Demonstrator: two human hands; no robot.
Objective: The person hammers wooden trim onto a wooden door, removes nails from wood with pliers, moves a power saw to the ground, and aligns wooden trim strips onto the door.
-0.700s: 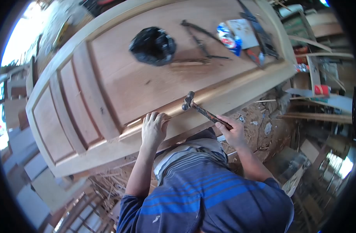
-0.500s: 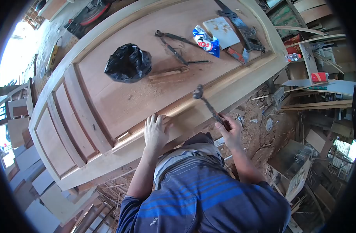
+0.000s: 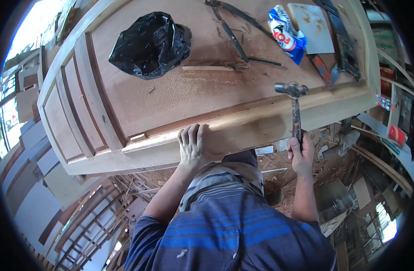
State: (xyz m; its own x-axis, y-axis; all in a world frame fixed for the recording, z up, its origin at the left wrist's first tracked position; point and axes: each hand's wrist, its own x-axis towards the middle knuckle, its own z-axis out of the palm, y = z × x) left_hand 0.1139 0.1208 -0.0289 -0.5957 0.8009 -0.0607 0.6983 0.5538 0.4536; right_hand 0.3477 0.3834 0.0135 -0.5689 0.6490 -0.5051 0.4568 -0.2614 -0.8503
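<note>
My right hand (image 3: 302, 153) is wrapped round the handle of a hammer (image 3: 296, 110). The hammer stands head-up above the near edge of a large panelled wooden door (image 3: 243, 135). My left hand (image 3: 193, 147) rests on the door's near rail, its fingers laid over the moulding (image 3: 164, 138) and its thumb apart. A small loose sliver of wood (image 3: 138, 137) lies by the moulding, left of that hand. Farther in on the panel are a black plastic bag (image 3: 148, 47), long-handled pincers (image 3: 231, 36) and a thin wood strip (image 3: 209, 68).
A blue and white packet (image 3: 287, 35), a pale flat board (image 3: 312, 28), a dark metal-looking tool (image 3: 345, 47) and a red-bladed piece (image 3: 321, 68) lie at the panel's right. Board offcuts (image 3: 39, 180) are stacked at left. Shavings cover the floor (image 3: 279, 180).
The view has shifted, so the door sits higher. My right hand has moved right, and the hammer has swung from leaning left to nearly upright. My left hand stays on the rail.
</note>
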